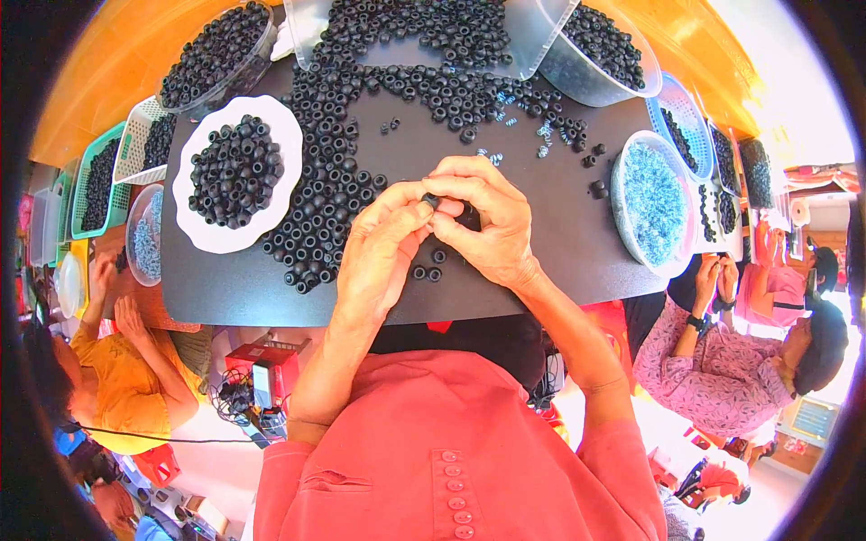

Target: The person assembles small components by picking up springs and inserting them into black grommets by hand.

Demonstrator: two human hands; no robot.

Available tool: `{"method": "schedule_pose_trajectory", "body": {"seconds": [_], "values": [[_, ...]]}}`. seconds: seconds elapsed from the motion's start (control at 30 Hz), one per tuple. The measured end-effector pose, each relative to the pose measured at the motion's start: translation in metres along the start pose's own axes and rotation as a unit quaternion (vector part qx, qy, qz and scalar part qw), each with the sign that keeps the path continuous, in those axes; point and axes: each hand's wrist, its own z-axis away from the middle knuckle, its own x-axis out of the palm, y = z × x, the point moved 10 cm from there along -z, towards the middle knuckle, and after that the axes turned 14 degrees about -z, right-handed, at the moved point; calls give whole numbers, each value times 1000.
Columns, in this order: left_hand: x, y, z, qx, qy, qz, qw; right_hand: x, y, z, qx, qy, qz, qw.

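Observation:
In front of my chest, over the near part of the dark table (532,261), my two hands meet fingertip to fingertip. My left hand (379,239) pinches a small black plastic piece (431,200) between thumb and fingers. The fingers of my right hand (492,216) close on the same piece from the other side. Another black piece (469,217) shows in the curl of my right hand. Just below my hands lie a few loose hollow black pieces (435,274). A large spread of these round pieces (325,189) reaches up to my left hand.
A white scalloped plate (191,216) holds black pieces at left; a white bowl (622,203) holds small metal springs at right. Loose springs (545,135) lie farther back. A clear bin (532,54) and tubs stand along the far edge. People sit at both sides.

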Motion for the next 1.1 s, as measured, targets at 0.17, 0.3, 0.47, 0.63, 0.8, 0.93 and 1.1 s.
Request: {"method": "schedule_pose_trajectory", "body": {"seconds": [0.17, 0.3, 0.47, 0.63, 0.8, 0.93, 1.1], "values": [[1, -1, 0, -1, -3, -4, 1000, 2, -1, 2, -31, -13, 30, 999], [1, 3, 1, 14, 8, -15, 1000, 3, -2, 3, -27, -8, 41, 999], [-2, 5, 3, 44, 39, -70, 996, 2, -4, 5, -20, 10, 60, 998], [1, 11, 4, 59, 48, -88, 993, 2, -5, 4, -23, 1, 74, 997], [-6, 6, 4, 32, 72, -31, 996, 3, -8, 1, -30, -13, 61, 998], [-4, 6, 3, 50, 58, -89, 993, -1, -12, 3, -57, -17, 74, 996], [-3, 12, 5, 53, 76, -145, 985, -7, 4, 4, 44, -9, -53, 998]]}}
